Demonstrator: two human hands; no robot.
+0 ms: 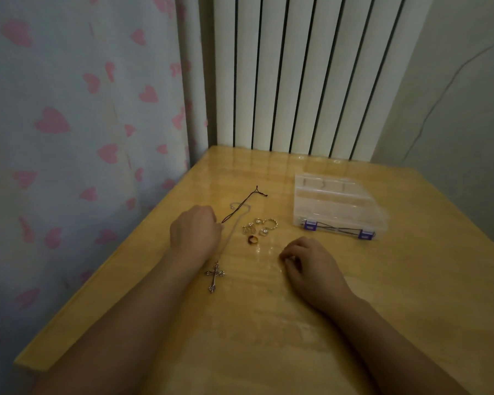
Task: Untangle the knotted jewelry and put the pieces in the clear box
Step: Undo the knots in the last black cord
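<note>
We look down on a wooden bench (pixel 354 295) with both our bare forearms reaching in from the near edge. Our left hand (pixel 196 230) lies knuckles-up at about ten o'clock from the bench's middle, its fingers curled under; a thin dark cord (pixel 241 205) runs out from its fingertip side toward one o'clock and ends in a small knot, so this grip appears to pinch the cord's near end, though the fingertips themselves are hidden. A pale chain (pixel 233 228) loops beside the same hand and trails down toward six o'clock to a silver cross pendant (pixel 215 276), which lies flat just beside our left wrist. At three o'clock of the left hand sits a small cluster of rings (pixel 258 226), close together, with a darker amber ring (pixel 252 239) at the cluster's six o'clock. Our right hand (pixel 308 263) rests at five o'clock of the rings, fingers loosely curled against the bench and holding nothing we can see. The clear box (pixel 337 206) sits well apart at two o'clock of the rings, lid closed, two purple latches on its near side. Behind the bench stand a white ribbed radiator (pixel 311 72) at twelve o'clock and a curtain with pink hearts (pixel 83 109) at nine o'clock.
</note>
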